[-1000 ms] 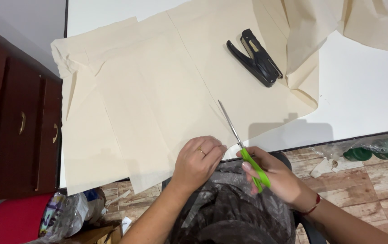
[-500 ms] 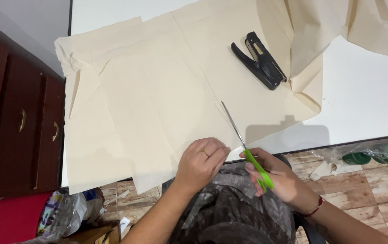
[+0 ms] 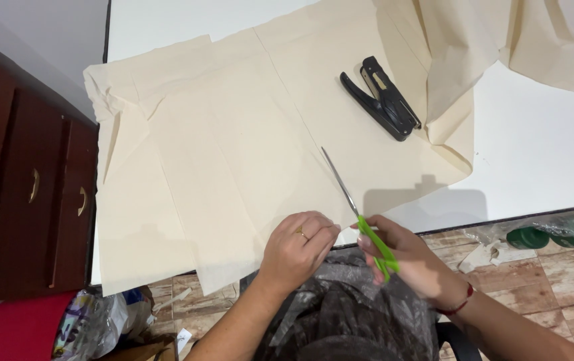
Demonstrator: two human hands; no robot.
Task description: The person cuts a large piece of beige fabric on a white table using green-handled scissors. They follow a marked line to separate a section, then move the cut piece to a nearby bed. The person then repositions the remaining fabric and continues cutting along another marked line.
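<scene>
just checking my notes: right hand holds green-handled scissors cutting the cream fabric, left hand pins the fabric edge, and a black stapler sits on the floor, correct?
One detail is wrong. The head view shows the black stapler lying on the cream fabric on the white table, not on the floor. The right hand does hold the green-handled scissors; the left hand holds the fabric edge.

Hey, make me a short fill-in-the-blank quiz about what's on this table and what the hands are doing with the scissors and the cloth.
1. The right hand holds scissors with ____ handles.
2. The left hand rests on the near edge of the ____-coloured fabric.
3. The black stapler lies on the fabric, touched by ____ hand.

Missing words: green; cream; neither
</scene>
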